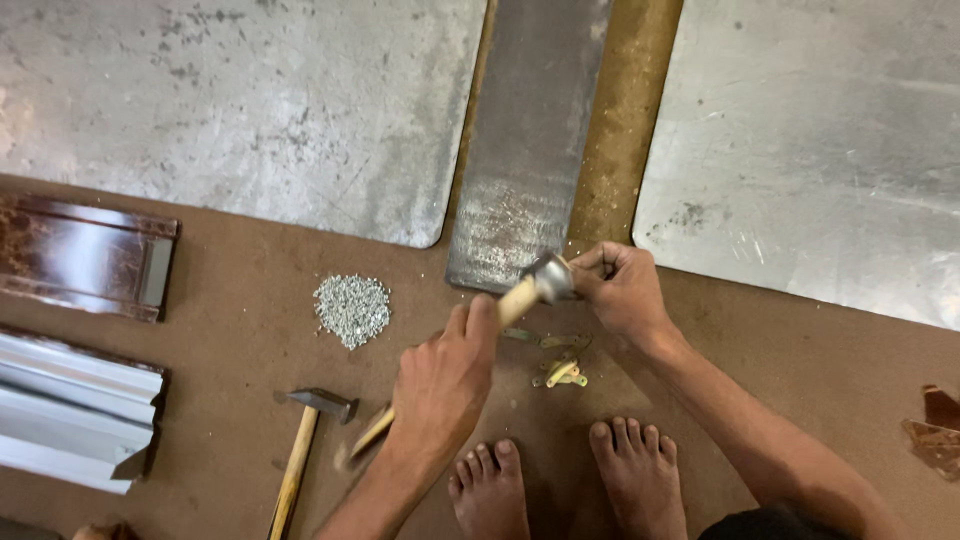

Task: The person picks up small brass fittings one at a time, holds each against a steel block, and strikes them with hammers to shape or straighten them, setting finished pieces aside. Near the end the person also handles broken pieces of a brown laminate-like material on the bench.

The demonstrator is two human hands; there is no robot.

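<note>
A wooden-handled hammer [520, 292] is gripped in the closed left hand [440, 385], its metal head blurred just above the near end of a long grey steel bar [525, 150] laid on the brown board floor [780, 360]. The right hand [622, 290] is pinched shut at the bar's edge, just beside the hammer head; what is held between its fingertips cannot be made out, though it may be a small metal piece. A few brass-coloured hinge pieces [560, 368] are seen on the floor between the hands and the bare feet [565, 480]. A heap of small silvery rivets [352, 308] lies to the left, and a second hammer [300, 455] rests near it, untouched.
</note>
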